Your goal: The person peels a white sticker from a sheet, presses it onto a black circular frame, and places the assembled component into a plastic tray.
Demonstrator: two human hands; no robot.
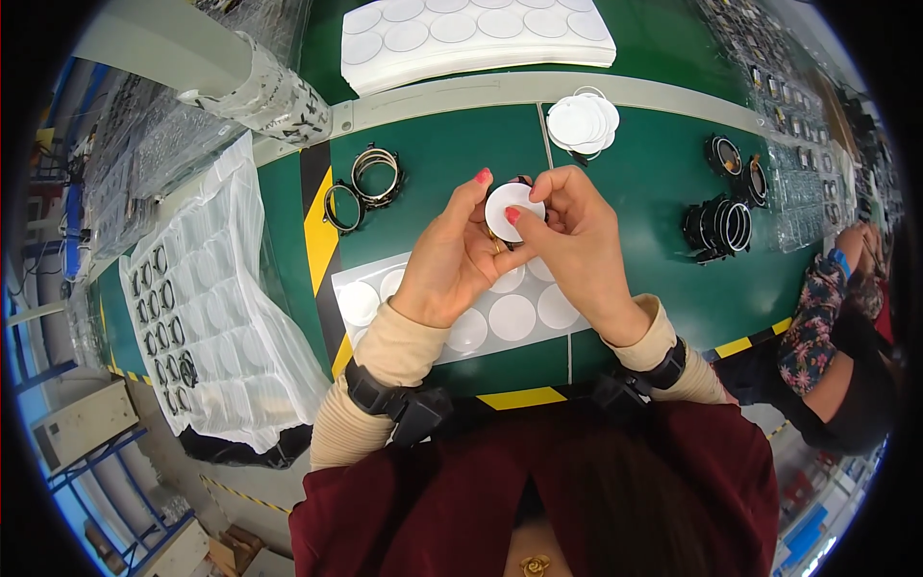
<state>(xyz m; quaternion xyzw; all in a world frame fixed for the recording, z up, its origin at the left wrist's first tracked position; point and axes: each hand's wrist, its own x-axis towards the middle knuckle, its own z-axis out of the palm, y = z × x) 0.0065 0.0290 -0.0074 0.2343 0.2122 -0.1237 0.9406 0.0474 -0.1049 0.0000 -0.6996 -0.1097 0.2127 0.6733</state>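
Observation:
My left hand (447, 262) supports a small black ring-shaped part from beneath and at its side, its fingers curled. Over the face of that part lies a white round disc (502, 199), covering most of it. My right hand (586, 252) is closed at the right edge, with the thumb pressed flat on the disc and the fingers bent round the rim. Below both hands a sheet (511, 317) of white round pieces lies on the green table. A loose pile of white discs (577, 125) sits beyond my right hand.
Black rings (376, 177) stand at the left, more black rings (718, 231) at the right. A white tray (226, 327) with several black rings lies far left, beside a post (260, 96). A thick stack of sheets (481, 58) is at the back. Another person (817, 346) sits at right.

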